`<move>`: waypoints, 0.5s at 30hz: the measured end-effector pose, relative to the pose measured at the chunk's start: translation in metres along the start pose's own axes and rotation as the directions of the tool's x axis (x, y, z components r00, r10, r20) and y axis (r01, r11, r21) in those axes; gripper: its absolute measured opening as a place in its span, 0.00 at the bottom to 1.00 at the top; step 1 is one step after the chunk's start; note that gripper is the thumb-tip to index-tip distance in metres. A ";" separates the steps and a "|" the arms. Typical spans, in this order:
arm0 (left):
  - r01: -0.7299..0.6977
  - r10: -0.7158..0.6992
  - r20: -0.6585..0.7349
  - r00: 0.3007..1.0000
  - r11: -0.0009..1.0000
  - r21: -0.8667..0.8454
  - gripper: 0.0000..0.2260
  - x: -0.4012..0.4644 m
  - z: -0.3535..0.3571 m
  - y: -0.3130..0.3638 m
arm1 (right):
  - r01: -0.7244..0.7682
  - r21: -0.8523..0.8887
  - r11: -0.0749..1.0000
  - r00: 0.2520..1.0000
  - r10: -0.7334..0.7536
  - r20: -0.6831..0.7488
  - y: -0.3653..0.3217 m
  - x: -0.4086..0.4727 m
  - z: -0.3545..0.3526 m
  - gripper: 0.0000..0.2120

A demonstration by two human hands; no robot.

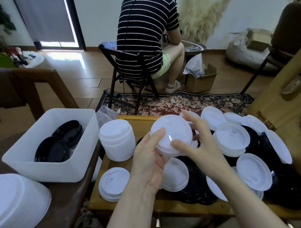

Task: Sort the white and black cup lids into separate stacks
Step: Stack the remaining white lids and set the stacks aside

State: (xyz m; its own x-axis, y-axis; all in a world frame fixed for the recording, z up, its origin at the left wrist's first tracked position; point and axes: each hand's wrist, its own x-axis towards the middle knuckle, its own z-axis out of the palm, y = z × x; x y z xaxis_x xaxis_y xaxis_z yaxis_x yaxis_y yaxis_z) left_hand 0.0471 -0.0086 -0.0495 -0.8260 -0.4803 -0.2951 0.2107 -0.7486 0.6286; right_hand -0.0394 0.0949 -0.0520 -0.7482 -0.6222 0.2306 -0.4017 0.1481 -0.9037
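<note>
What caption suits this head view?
Both hands hold a small stack of white lids above mixed lids.

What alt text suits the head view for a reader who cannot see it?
Both hands, left hand and right hand, hold a small stack of white lids above a wooden tray of mixed lids; black lids sit in a white bin.

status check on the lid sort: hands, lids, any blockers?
Left hand and right hand both grip a small stack of white lids. Black lids in the white bin. Mixed pile unsorted at right. Nothing blocking.
</note>
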 end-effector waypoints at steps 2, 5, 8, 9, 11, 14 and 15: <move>-0.025 0.024 -0.015 1.000 0.998 -0.053 0.11 0.000 0.000 0.005 | -0.136 0.261 0.956 0.990 0.138 0.012 0.002 0.004 -0.009 0.29; -0.049 0.048 -0.014 0.999 0.997 -0.065 0.09 0.000 0.001 0.008 | -0.217 0.405 0.888 0.976 0.184 0.119 0.004 0.003 -0.015 0.22; -0.063 0.062 -0.047 0.997 0.998 -0.024 0.07 0.001 0.001 0.007 | -0.257 0.468 0.846 0.966 0.222 0.129 0.002 0.002 -0.013 0.16; -0.078 0.077 -0.057 0.995 0.997 -0.005 0.08 0.002 0.001 0.007 | -0.270 0.476 0.837 0.963 0.236 0.132 0.001 0.002 -0.011 0.14; -0.110 0.112 -0.074 0.991 0.993 0.035 0.08 0.002 0.001 0.005 | -0.299 0.458 0.837 0.954 0.264 0.140 0.001 0.002 -0.009 0.12; -0.122 0.127 -0.081 0.989 0.991 0.058 0.06 0.003 0.002 0.002 | -0.306 0.453 0.837 0.952 0.285 0.114 0.000 0.001 -0.006 0.16; -0.115 0.121 -0.076 0.990 0.991 0.072 0.06 0.003 0.003 0.001 | -0.299 0.453 0.840 0.953 0.288 0.096 0.001 0.001 -0.006 0.15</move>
State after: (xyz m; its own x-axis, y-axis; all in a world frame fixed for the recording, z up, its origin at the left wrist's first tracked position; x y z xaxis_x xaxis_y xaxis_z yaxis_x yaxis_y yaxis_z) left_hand 0.0433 -0.0092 -0.0472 -0.7525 -0.6003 -0.2709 0.2661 -0.6534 0.7087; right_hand -0.0438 0.0986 -0.0502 -0.7780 -0.6238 -0.0747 0.1252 -0.0375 -0.9914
